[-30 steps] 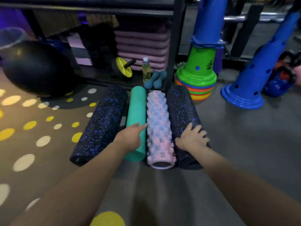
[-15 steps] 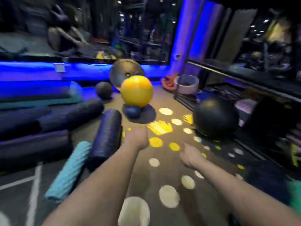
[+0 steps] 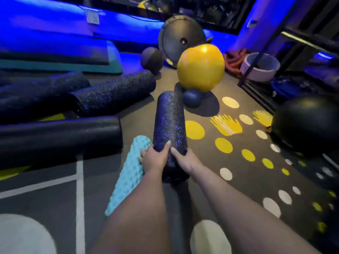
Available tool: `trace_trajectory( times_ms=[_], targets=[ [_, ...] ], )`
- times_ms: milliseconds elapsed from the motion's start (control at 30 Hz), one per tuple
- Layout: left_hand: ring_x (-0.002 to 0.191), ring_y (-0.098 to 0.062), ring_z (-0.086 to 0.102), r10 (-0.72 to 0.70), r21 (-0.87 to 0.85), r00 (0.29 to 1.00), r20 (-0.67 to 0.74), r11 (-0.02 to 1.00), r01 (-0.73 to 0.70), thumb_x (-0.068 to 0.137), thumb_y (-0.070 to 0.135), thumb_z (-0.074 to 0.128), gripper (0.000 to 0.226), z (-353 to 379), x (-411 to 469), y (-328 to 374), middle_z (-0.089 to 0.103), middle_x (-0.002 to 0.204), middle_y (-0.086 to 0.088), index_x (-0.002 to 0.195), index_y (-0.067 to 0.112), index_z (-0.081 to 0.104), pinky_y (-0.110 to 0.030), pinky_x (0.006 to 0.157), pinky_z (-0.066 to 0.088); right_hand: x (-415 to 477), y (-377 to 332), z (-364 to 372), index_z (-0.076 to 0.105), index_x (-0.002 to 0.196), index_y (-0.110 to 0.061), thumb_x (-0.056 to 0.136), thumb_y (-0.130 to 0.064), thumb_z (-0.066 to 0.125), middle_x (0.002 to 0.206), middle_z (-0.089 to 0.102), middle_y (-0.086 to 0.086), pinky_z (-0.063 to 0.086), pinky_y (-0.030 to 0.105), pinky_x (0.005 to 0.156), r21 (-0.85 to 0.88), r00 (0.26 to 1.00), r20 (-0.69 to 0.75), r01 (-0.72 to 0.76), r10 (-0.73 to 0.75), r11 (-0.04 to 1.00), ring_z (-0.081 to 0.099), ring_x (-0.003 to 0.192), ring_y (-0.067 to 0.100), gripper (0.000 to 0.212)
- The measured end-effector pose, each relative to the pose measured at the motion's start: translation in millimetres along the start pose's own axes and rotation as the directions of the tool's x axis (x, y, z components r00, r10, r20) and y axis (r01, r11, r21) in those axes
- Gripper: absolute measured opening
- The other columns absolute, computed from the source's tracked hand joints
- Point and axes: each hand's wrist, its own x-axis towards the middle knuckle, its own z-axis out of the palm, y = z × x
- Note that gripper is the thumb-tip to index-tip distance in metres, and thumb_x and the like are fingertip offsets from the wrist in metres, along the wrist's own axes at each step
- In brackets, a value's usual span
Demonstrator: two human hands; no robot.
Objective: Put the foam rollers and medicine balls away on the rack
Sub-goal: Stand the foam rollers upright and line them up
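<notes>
A dark blue-speckled foam roller (image 3: 169,123) lies on the floor pointing away from me. My left hand (image 3: 156,158) grips its near end from the left, and my right hand (image 3: 185,160) grips it from the right. A teal knobbly roller (image 3: 128,176) lies beside it on the left, partly under my left forearm. Three longer dark rollers (image 3: 113,92) (image 3: 38,90) (image 3: 60,134) lie at the left. Beyond the held roller sit a large yellow ball (image 3: 200,66), a small dark blue ball (image 3: 192,99) and a dark medicine ball (image 3: 151,59).
A big black ball (image 3: 306,129) rests at the right by the rack frame (image 3: 256,52). A round black disc (image 3: 181,39) leans behind the yellow ball. A white tub (image 3: 260,66) and orange ropes (image 3: 234,61) sit at the back right. Teal mats (image 3: 60,65) lie at the back left.
I turned away from the row of rollers at the rack toward the open floor. Both hands, empty half a second ago, now grip the near end of the speckled roller.
</notes>
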Motion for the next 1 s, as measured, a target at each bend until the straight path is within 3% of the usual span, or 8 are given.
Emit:
trace_trajectory(
  times_ms=[133,200,367,533,633,733,867,1000],
  targets=[
    [0.123,-0.026,0.054,-0.003,-0.291,0.99,0.141,0.956,0.045,0.076,0.081,0.056,0.059,30,7,7,0.06,0.132,-0.006,0.107,0.031,0.054,-0.044,0.113,0.037,16,41,-10,0.06,0.131,-0.017,0.043,-0.081,0.081,0.117,0.073,-0.001,0.059,0.034,0.091,0.231,0.998,-0.034,-0.049,0.058,0.972,0.072,0.102,0.015,0.111],
    [0.102,-0.025,0.065,0.019,-0.462,0.97,0.244,0.881,0.099,0.094,0.065,0.05,0.043,31,-1,10,0.066,0.123,-0.013,0.098,0.023,0.055,-0.04,0.094,0.052,12,59,-25,0.06,0.129,-0.017,0.04,-0.079,0.083,0.114,0.073,-0.002,0.06,0.034,0.087,0.283,0.998,0.005,-0.068,0.07,0.957,0.073,0.096,0.014,0.111],
    [0.054,-0.012,0.069,-0.021,-0.415,0.914,0.405,0.887,0.204,0.104,0.053,0.039,0.05,45,-43,-8,0.072,0.101,-0.012,0.119,0.013,0.064,-0.02,0.042,0.049,-29,95,-56,0.05,0.135,-0.021,0.052,-0.066,0.087,0.119,0.068,-0.007,0.056,0.03,0.09,0.359,0.995,-0.039,-0.07,0.09,0.931,0.069,0.101,0.011,0.101],
    [0.091,-0.024,0.077,-0.015,-0.462,0.851,0.525,0.835,0.3,0.042,0.088,0.077,0.115,77,-96,-1,0.077,0.11,-0.005,0.133,0.019,0.061,-0.047,0.086,0.061,-46,135,-97,0.049,0.135,-0.029,0.065,-0.057,0.084,0.122,0.062,-0.014,0.053,0.022,0.089,0.441,0.997,-0.076,0.013,0.023,0.897,0.065,0.105,0.008,0.083],
    [0.097,-0.029,0.075,0.023,-0.486,0.881,0.472,0.841,0.239,0.053,0.076,0.083,0.107,113,-129,25,0.071,0.119,-0.008,0.135,0.018,0.046,-0.054,0.085,0.06,-46,164,-134,0.048,0.132,-0.043,0.064,-0.063,0.079,0.13,0.058,-0.008,0.051,0.028,0.097,0.498,0.991,-0.135,0.077,-0.01,0.864,0.062,0.113,0.011,0.078],
    [0.098,-0.019,0.072,0.16,-0.48,0.917,0.364,0.877,0.038,0.075,0.06,0.077,0.08,153,-169,65,0.066,0.123,-0.004,0.132,0.016,0.041,-0.038,0.075,0.06,-47,196,-168,0.05,0.135,-0.04,0.057,-0.07,0.072,0.134,0.055,-0.004,0.045,0.041,0.109,0.554,0.945,-0.325,0.208,-0.021,0.806,0.058,0.122,0.012,0.087],
    [0.093,-0.005,0.072,0.391,-0.486,0.839,0.379,0.855,-0.179,0.074,0.057,0.079,0.079,220,-224,122,0.064,0.126,0.004,0.135,0.023,0.041,-0.025,0.07,0.057,-60,237,-239,0.052,0.137,-0.036,0.067,-0.08,0.065,0.131,0.06,-0.008,0.046,0.042,0.108,0.601,0.852,-0.523,0.374,-0.007,0.706,0.058,0.122,0.01,0.084],
    [0.107,-0.013,0.071,0.501,-0.498,0.737,0.453,0.828,-0.256,0.077,0.057,0.079,0.075,304,-285,166,0.066,0.128,0.004,0.138,0.031,0.044,-0.039,0.09,0.058,-75,287,-342,0.058,0.135,-0.03,0.08,-0.074,0.06,0.132,0.064,-0.009,0.043,0.038,0.11,0.594,0.784,-0.616,0.4,0.076,0.698,0.058,0.123,0.011,0.071]
  ],
)
